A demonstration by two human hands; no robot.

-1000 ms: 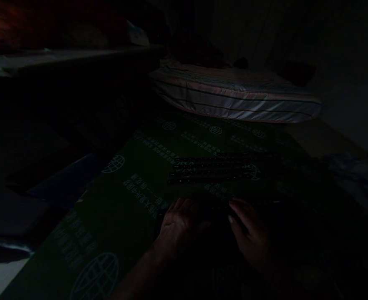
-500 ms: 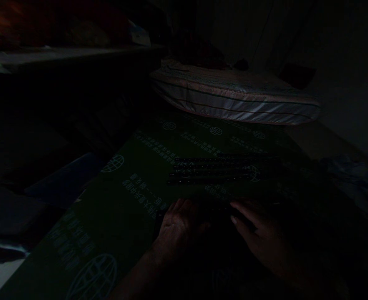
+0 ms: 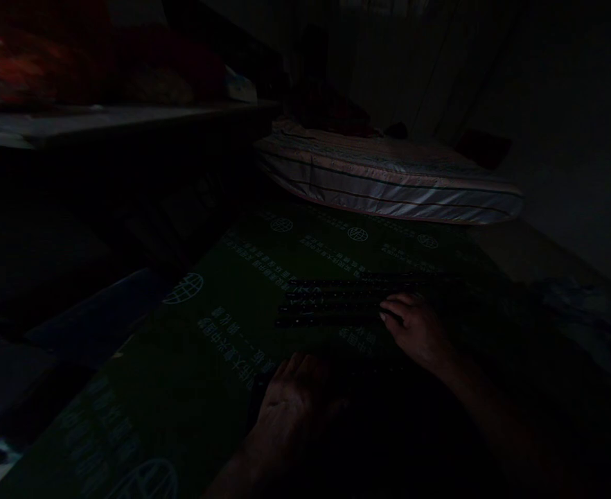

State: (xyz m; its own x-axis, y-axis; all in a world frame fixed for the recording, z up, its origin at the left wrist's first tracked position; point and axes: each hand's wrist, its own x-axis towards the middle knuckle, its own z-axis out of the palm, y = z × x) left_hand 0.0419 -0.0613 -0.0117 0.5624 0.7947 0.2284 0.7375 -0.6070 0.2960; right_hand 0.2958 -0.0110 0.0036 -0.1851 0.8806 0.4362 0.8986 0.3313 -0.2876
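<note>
The light is very dim. My left hand [image 3: 292, 395] is curled over a dark object [image 3: 260, 381] near the front of a green board [image 3: 206, 367]. The object has small light dots along its far edge, and its full shape is lost in shadow. Farther forward, my right hand [image 3: 417, 329] is at the nearest of several dark, slim strips [image 3: 305, 321] with pale dots. Thumb and forefinger are close together on either side of that strip. The strips lie side by side across the board, their right ends fading into darkness.
A striped mattress [image 3: 388, 184] rests at the far end of the board. On the left, a raised shelf or tabletop [image 3: 129, 121] carries a reddish bundle [image 3: 19, 62]. Crumpled pale material [image 3: 570, 298] lies at the right. White lettering and globe marks are printed on the board.
My right hand has moved forward from the dark object to the strips. My left hand stays on the object. The view has tipped up slightly.
</note>
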